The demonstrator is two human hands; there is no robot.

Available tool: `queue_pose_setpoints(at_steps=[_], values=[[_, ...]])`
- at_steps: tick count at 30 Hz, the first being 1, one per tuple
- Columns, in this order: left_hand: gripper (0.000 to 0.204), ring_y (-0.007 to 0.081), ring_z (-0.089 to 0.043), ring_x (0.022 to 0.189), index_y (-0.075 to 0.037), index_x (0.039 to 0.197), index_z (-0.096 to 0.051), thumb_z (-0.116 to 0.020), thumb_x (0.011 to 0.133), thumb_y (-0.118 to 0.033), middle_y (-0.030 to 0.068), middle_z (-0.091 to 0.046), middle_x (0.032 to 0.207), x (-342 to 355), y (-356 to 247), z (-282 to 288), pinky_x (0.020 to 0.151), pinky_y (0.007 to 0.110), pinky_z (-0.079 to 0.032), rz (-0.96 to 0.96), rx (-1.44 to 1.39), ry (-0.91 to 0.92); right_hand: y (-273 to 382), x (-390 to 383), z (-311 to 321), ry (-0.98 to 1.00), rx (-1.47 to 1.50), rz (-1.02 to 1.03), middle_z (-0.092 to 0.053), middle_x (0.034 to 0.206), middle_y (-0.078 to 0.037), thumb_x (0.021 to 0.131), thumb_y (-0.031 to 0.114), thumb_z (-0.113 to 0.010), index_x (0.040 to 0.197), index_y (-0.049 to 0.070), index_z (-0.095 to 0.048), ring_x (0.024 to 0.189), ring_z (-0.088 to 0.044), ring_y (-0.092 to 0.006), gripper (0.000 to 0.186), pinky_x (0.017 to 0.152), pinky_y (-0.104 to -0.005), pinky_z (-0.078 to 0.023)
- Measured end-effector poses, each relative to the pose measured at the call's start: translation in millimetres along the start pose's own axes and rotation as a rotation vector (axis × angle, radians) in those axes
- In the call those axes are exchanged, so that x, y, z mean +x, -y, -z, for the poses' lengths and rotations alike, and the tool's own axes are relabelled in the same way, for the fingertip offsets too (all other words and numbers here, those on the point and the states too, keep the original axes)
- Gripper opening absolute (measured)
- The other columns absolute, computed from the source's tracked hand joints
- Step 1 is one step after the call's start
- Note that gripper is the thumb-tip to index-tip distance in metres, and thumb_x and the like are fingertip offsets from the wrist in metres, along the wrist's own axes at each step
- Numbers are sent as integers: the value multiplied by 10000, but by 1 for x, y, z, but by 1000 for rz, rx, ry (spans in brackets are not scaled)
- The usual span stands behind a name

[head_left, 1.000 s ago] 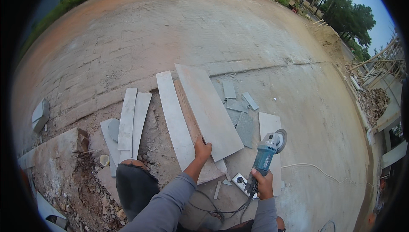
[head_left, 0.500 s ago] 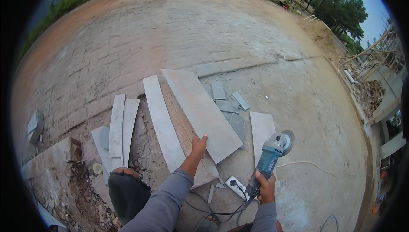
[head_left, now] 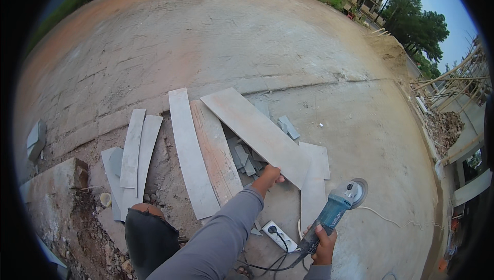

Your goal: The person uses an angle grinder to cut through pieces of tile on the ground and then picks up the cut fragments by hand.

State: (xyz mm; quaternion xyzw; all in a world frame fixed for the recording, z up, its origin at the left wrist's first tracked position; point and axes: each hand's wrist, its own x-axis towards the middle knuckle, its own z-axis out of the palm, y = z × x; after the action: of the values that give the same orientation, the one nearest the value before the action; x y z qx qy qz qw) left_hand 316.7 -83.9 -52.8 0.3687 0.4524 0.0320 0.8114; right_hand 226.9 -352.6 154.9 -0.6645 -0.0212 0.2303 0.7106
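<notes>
Lifted higher now, long tile (head_left: pixel 257 131) gripped by left hand (head_left: pixel 268 175); right hand (head_left: pixel 324 244) seemingly clenches grinder (head_left: pixel 337 208).

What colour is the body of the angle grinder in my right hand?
Blue-teal, with a grey metal head; the angle grinder shows best in the head view.

- We see a long pale tile strip (head_left: pixel 189 154) flat on the concrete ground (head_left: pixel 221 38), a reddish plank (head_left: pixel 216 151) just beside it
- We see two narrow curved strips (head_left: pixel 138 149) overlapping further left
- We see small grey offcuts (head_left: pixel 246 159) heaped near the plank
- We see a white power strip (head_left: pixel 278 235) with a black plug in it
- We see trees (head_left: pixel 411 20) and scaffold poles (head_left: pixel 453 79) far right
</notes>
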Motion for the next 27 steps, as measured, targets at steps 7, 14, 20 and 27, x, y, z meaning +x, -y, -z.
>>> queue_pose_setpoints(at_steps=[7,14,20,27], values=[[437,228,-636,797,111,1186,-491,-630,921,-207,168,-614,987,-42,-23,33,582,324,-556,-50,340,98,-2,12,1,0,5,5,-627,815,-127,843,279,-687,1006,3,-539,665,-659,-211,353,581,-322,-562],[563,356,-570,1131,43,1248,-516,-705,818,-267,205,-548,1263,-99,-128,192,994,458,-407,-646,563,-1154,-13,17,-4,16,-36,-32,-635,834,-125,859,277,-675,1002,1,-556,677,-657,-195,333,580,-303,-550],[525,370,-626,1042,96,1150,-577,-712,838,-303,268,-610,1176,-100,-106,291,872,423,-495,-272,447,-1003,-20,9,-13,72,-75,-57,-637,838,-113,852,271,-683,982,-2,-567,668,-651,-181,324,570,-295,-539],[326,325,-655,827,77,1004,-638,-683,876,-220,219,-677,954,-75,-94,321,741,427,-516,-427,-28,-957,-17,-4,-30,101,-83,-54,-639,829,-103,832,251,-709,992,3,-572,657,-647,-177,326,585,-294,-546]])
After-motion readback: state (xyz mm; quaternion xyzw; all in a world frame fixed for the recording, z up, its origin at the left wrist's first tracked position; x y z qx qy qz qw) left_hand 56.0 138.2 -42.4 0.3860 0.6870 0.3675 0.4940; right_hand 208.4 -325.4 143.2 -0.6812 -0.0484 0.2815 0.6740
